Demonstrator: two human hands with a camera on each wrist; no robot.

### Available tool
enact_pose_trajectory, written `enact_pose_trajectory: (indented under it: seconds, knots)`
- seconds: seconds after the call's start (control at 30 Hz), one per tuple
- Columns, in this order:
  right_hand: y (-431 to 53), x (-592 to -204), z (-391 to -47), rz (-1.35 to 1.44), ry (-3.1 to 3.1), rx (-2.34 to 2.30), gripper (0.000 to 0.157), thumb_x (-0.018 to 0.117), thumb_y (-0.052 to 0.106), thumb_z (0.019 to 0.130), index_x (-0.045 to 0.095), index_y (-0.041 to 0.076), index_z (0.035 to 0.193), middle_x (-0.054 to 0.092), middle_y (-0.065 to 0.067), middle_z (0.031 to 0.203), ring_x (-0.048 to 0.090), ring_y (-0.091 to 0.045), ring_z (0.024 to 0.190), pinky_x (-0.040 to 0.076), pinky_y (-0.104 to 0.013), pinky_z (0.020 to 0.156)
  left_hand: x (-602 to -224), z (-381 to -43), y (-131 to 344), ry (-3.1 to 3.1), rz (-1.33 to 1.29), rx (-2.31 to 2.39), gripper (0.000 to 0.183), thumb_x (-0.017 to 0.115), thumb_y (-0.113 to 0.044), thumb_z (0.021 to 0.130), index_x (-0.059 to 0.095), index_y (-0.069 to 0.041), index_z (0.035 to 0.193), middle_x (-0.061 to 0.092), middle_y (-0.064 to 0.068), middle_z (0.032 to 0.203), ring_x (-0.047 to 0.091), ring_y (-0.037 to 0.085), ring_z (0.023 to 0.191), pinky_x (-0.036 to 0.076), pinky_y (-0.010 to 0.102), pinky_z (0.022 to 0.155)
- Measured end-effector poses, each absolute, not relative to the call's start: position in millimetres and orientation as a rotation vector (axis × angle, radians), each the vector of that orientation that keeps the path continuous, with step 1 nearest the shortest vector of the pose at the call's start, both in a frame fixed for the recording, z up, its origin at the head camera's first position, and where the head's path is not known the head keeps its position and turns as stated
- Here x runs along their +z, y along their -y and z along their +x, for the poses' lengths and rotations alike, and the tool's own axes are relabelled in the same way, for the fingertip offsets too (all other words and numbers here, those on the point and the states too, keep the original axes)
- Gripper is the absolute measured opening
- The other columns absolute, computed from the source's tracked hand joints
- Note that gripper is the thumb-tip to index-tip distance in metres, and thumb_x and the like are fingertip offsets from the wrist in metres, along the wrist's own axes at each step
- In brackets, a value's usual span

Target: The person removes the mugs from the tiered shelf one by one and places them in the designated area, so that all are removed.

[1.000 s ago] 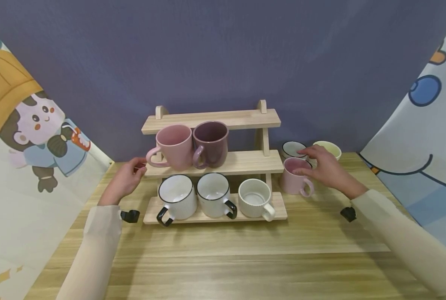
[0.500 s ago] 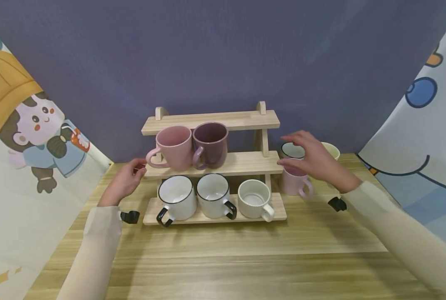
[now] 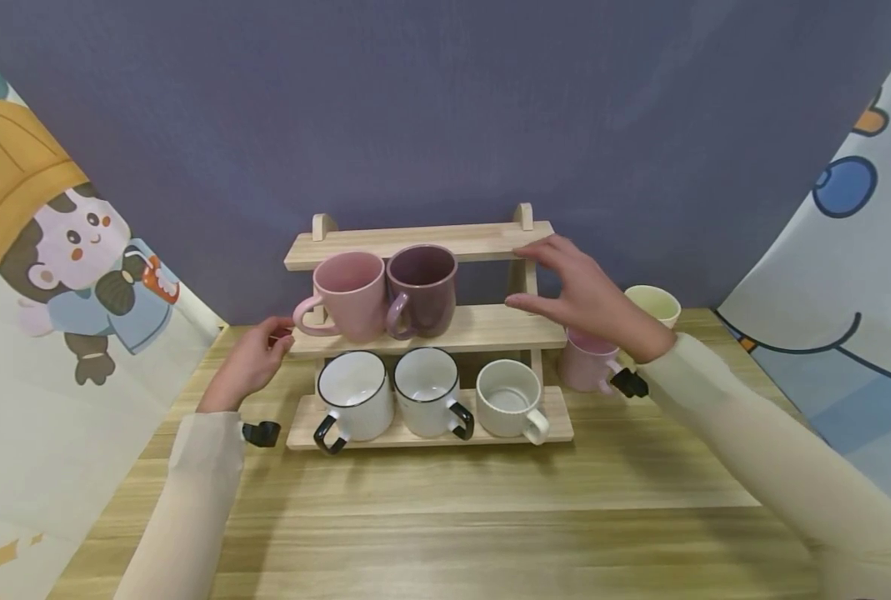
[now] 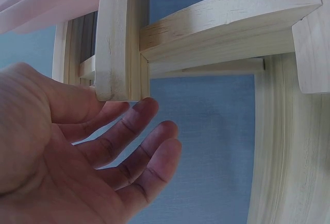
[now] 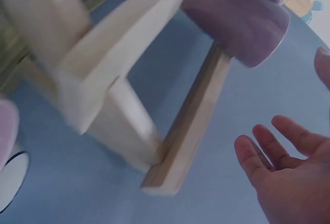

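In the head view my left hand [image 3: 246, 362] pinches the left end of the middle board of a three-tier wooden shelf rack [image 3: 501, 325]. The left wrist view shows the thumb and fingers at that board's end. My right hand [image 3: 583, 296], empty, hovers before the rack's right side with fingers spread and thumb apart. On the middle board stand a pink mug [image 3: 351, 300] and a purple mug [image 3: 426, 292], side by side. The bottom board bears two white mugs with black rims [image 3: 358, 400] and a cream ribbed mug [image 3: 507, 400]. Nothing stands on the top board.
Right of the rack, a smaller pink mug [image 3: 583, 367] sits on the wooden table [image 3: 415, 533], partly behind my right wrist. Beyond it is a pale yellow cup [image 3: 653, 304]. A black-rimmed white cup [image 5: 11, 183] shows in the right wrist view. A blue-grey backdrop [image 3: 445, 108] rises behind.
My right hand has moved left from above the small pink mug to the rack's right side, its fingers spreading wider. My left hand has stayed at the board's end.
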State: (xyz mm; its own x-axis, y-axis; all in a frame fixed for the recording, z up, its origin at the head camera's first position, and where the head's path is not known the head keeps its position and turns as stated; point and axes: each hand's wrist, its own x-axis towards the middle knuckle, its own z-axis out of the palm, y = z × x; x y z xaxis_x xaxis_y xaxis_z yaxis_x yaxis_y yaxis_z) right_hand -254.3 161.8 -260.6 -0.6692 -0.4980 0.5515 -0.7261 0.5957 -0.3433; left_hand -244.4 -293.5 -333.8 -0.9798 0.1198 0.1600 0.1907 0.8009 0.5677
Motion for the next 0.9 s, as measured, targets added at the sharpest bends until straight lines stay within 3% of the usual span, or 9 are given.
enact_pose_trajectory:
  seconds: [0.57, 0.9]
  knots:
    - [-89, -235, -271, 0.903, 2.634, 0.751, 0.088, 0.066, 0.066, 0.074, 0.049, 0.006, 0.135, 0.048, -0.011, 0.126, 0.046, -0.023, 0.116, 0.04, -0.04, 0.095, -335, -245, 293, 2.873, -0.245, -0.921, 0.035, 0.042, -0.009, 0.1, 0.045, 0.009, 0.13, 0.053, 0.028, 0.114, 0.053, 0.038, 0.099, 0.045, 0.049, 0.082]
    - [-48, -226, -281, 0.818, 2.746, 0.64, 0.099, 0.066, 0.073, 0.067, 0.05, 0.001, 0.133, 0.048, -0.014, 0.124, 0.045, -0.024, 0.11, 0.042, -0.039, 0.091, -334, -245, 293, 2.866, -0.252, -0.923, 0.034, 0.042, -0.009, 0.1, 0.045, 0.009, 0.129, 0.054, 0.028, 0.114, 0.053, 0.038, 0.098, 0.045, 0.049, 0.081]
